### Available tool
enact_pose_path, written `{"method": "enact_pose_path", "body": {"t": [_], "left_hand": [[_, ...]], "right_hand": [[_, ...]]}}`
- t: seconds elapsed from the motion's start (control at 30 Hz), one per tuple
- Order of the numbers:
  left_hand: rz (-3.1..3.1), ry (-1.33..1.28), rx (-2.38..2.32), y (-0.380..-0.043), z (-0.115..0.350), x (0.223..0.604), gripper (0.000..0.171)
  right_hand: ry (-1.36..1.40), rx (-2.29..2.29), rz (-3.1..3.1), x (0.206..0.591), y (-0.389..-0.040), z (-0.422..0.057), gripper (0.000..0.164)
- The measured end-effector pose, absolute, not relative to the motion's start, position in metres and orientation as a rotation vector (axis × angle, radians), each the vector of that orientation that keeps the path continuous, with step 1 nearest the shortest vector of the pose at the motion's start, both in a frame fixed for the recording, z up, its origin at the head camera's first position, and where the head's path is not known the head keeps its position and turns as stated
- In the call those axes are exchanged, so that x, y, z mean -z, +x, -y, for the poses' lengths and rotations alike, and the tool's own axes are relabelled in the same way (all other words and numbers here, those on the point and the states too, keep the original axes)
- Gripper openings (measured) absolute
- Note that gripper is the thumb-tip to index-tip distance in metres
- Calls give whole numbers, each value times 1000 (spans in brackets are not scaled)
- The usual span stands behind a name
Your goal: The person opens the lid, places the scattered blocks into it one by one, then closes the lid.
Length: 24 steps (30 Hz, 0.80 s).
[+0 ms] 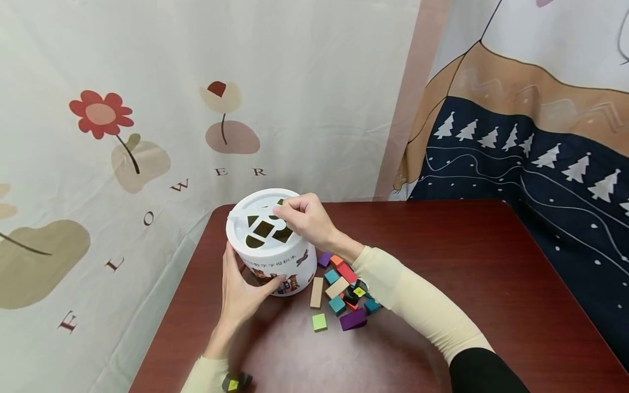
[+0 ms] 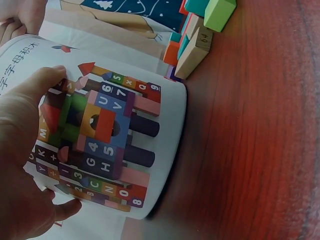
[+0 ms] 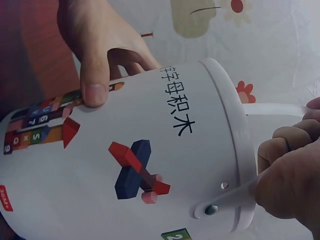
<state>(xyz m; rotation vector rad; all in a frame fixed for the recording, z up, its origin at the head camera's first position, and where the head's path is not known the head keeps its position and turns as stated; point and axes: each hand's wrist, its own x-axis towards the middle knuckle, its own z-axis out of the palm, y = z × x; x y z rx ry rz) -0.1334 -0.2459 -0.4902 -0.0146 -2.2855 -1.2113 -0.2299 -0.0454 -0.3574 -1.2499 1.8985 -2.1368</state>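
A white bucket [image 1: 262, 259] printed with coloured block pictures and Chinese characters stands upright on the table's left side. Its lid [image 1: 239, 225] has cut-out holes of several shapes. My left hand [image 1: 242, 295] holds the bucket's lower side, thumb on the printed front and fingers round the left. Above the lid's right part, my right hand [image 1: 310, 222] grips the white strap handle [image 3: 227, 196] with curled fingers. In the right wrist view, that strap is joined to the bucket by a metal rivet [image 3: 211, 210]. The bucket hides part of the left fingers.
Loose blocks lie in a pile right of the bucket, among them a green block [image 1: 319, 322], a purple block [image 1: 352, 320] and a plain wooden block [image 1: 316, 293]. The dark red table [image 1: 442, 245] meets a printed curtain [image 1: 319, 98] behind.
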Motion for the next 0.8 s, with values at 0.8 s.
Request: {"method": "enact_pose_path", "body": {"t": [0.8], "left_hand": [[2295,5,1224,-130,249,493,142]], "right_hand": [[-1193,1687,-2896,353,-258,35,32]]}}
